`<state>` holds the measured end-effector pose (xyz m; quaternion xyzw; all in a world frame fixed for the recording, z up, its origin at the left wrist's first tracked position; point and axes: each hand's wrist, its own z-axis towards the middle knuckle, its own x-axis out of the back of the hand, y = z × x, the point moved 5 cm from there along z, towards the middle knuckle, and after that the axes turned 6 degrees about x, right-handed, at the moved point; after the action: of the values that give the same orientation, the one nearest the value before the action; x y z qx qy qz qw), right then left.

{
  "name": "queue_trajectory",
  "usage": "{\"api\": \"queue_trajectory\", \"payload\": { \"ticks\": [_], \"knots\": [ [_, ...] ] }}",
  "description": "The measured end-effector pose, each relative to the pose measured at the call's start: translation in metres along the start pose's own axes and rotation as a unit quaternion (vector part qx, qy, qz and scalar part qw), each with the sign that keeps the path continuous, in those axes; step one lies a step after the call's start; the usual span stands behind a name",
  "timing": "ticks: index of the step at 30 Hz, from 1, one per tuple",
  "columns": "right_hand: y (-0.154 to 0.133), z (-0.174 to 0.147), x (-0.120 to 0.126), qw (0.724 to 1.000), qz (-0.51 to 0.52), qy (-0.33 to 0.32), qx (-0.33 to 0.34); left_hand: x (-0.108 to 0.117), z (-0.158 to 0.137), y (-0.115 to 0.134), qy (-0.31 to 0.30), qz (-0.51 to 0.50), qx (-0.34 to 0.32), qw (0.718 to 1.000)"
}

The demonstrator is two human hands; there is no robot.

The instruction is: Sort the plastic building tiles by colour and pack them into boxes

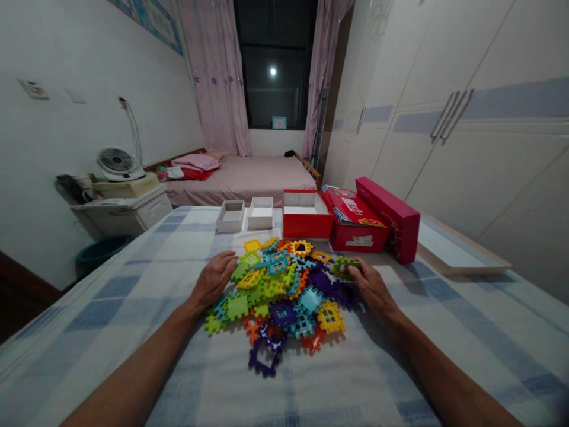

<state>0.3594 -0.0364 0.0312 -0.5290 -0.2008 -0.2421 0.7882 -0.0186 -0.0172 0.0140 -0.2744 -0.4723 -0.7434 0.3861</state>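
A heap of interlocking plastic building tiles point(271, 287) in green, yellow, blue, purple and orange lies on the cloth in front of me. My right hand point(371, 287) pinches a green tile point(343, 267) between thumb and fingers at the heap's right side. At the left edge rests my left hand point(214, 280), fingers loosely bent and reaching toward green tiles point(242, 268); its fingertips are partly hidden. Nearest to me lies a purple frame-shaped tile point(253, 363), with a yellow window tile point(331, 317) farther right.
Behind the heap stand two small white boxes point(230, 226) point(260, 223), an open red box point(306, 226), a printed red box point(358, 237) and a long red box point(393, 222). A shallow tray-like lid point(462, 268) lies at right. Blue-checked cloth point(146, 284) covers the surface.
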Motion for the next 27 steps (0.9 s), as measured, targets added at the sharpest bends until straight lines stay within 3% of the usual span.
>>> {"api": "queue_trajectory", "payload": {
  "ticks": [3,6,10,14,19,27],
  "knots": [
    [-0.026,0.0,-0.012,0.996,0.046,-0.078,0.007,-0.004,-0.001,0.009,-0.024,-0.012,-0.027,0.999],
    [-0.067,-0.001,-0.036,0.981,0.018,-0.178,0.073,-0.007,-0.001,0.013,-0.037,-0.02,-0.052,0.998],
    [-0.099,0.008,-0.071,0.968,-0.071,-0.183,0.158,-0.008,-0.003,0.016,-0.045,-0.025,-0.078,0.996],
    [-0.095,0.017,-0.097,0.96,-0.135,-0.145,0.199,-0.007,-0.004,0.016,-0.042,-0.021,-0.089,0.995],
    [-0.088,0.012,-0.099,0.958,-0.135,-0.103,0.232,-0.007,-0.003,0.014,-0.043,-0.023,-0.093,0.994],
    [-0.071,0.016,-0.079,0.982,-0.087,-0.096,0.134,-0.005,-0.001,0.017,-0.044,-0.032,-0.092,0.994]
  ]
}}
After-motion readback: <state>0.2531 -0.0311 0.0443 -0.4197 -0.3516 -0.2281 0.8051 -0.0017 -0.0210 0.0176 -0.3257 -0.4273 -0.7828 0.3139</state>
